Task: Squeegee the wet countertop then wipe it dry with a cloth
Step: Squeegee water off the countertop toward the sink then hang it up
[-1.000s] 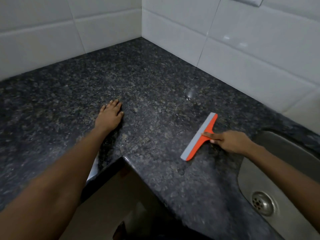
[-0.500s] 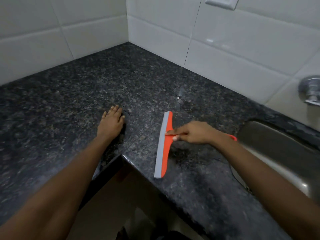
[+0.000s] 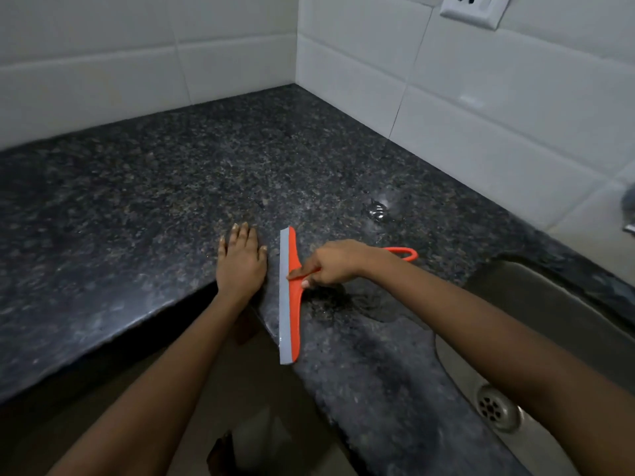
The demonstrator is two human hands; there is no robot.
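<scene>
An orange squeegee (image 3: pixel 292 304) with a grey rubber blade lies blade-down on the dark speckled granite countertop (image 3: pixel 154 201), its blade running front to back near the inner corner of the counter's edge. My right hand (image 3: pixel 335 264) grips its handle, index finger stretched along the orange neck; the handle's loop end sticks out behind my wrist. Flat on the stone just left of the blade rests my left hand (image 3: pixel 242 261), fingers straight. A wet patch shines right of the blade, and a small puddle (image 3: pixel 379 209) lies farther back. No cloth is in view.
A steel sink (image 3: pixel 567 338) with a round drain (image 3: pixel 496 408) is set into the counter at the right. White tiled walls close the back and right sides, with a socket (image 3: pixel 472 6) high up. The counter's front edge drops off below my arms.
My right hand has pulled the squeegee leftward across the counter, from near the sink to just beside my left hand, and its blade has turned front to back. My left hand has stayed put.
</scene>
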